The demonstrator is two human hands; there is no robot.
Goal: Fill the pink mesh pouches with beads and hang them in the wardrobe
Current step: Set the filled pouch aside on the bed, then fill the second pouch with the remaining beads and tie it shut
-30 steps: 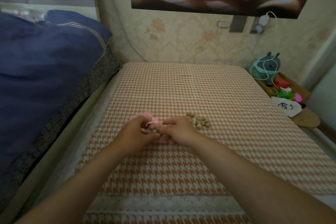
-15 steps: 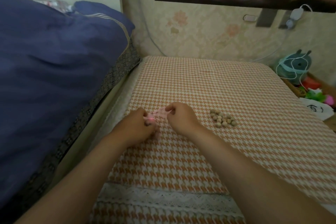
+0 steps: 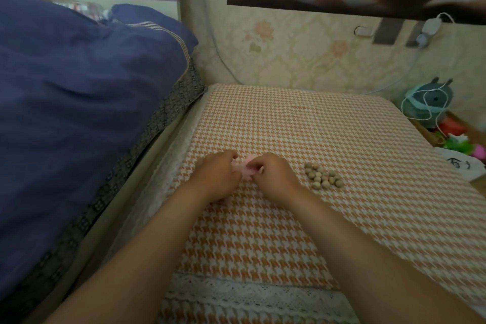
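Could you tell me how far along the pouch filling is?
Nothing looks finished. In hand: left hand and right hand both grip a small pink mesh pouch, contents hidden. Remaining: the pile of round tan beads lies loose beside them; hanging not begun.

Single head view, facing forward and down, near the table (image 3: 342, 139)

Likely a home bedroom: blue bedding (image 3: 79, 113) heaped beside a cloth-covered table (image 3: 342, 218), floral wallpaper (image 3: 289, 60).
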